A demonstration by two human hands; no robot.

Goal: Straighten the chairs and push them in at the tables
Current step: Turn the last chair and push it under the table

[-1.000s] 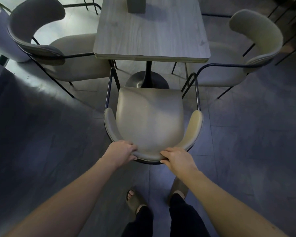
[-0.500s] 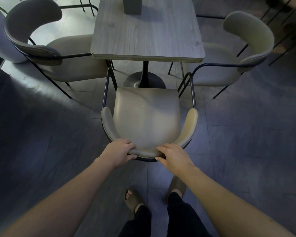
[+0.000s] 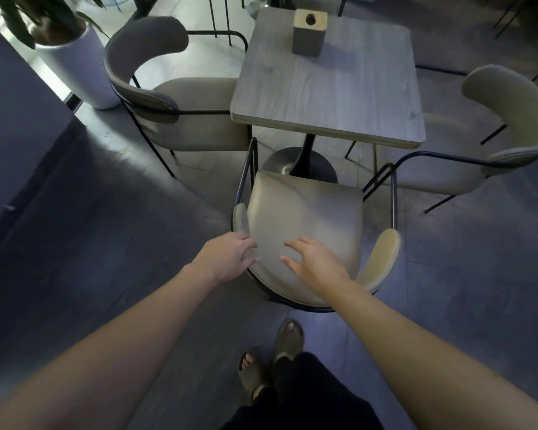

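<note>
Hands hover with fingers spread and gripping nothing, left hand [image 3: 227, 259] nearest the curved back of the chair [image 3: 305, 218], right hand [image 3: 316, 263] over its seat, table [image 3: 330, 85] straight ahead.

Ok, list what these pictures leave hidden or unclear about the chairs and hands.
- Near chair: rear legs and part of the backrest hidden by both forearms, head view.
- Right chair: backrest cut by the right edge.
- Left hand, right hand: fingers spread; contact with the chair unclear.
- Table: hides the side chairs' seat fronts.
</note>
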